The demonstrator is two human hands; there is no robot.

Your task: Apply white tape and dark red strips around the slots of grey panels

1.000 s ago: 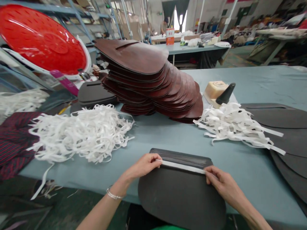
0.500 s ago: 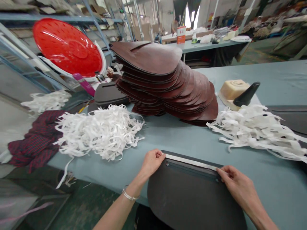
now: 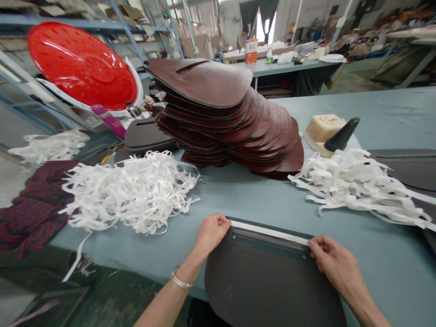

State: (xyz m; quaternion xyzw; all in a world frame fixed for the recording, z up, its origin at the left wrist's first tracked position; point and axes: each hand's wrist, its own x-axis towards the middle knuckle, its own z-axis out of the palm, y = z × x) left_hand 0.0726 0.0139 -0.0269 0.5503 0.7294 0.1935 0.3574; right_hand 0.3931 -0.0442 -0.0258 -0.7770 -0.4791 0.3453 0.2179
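Observation:
A dark grey flap-shaped panel (image 3: 272,281) with a long slot near its straight far edge lies at the table's front edge. Along that edge, just beyond the slot, runs a narrow white strip (image 3: 269,230). My left hand (image 3: 213,231) pinches the strip's left end at the panel's corner. At the other end my right hand (image 3: 332,259) grips the strip between thumb and fingers. The strip looks straight between the two hands and lies on or very close to the panel.
A tall stack of brown leather panels (image 3: 218,86) stands behind. White strips (image 3: 136,190) are heaped left, with another heap of strips (image 3: 354,186) right. Behind that is a cream block (image 3: 323,127) with a black-handled tool (image 3: 342,134). A red lid (image 3: 88,68) leans at left.
The whole view has shifted slightly, so the surroundings sit further left. Both hands keep hold of the strip's ends, and it looks much the same against the panel.

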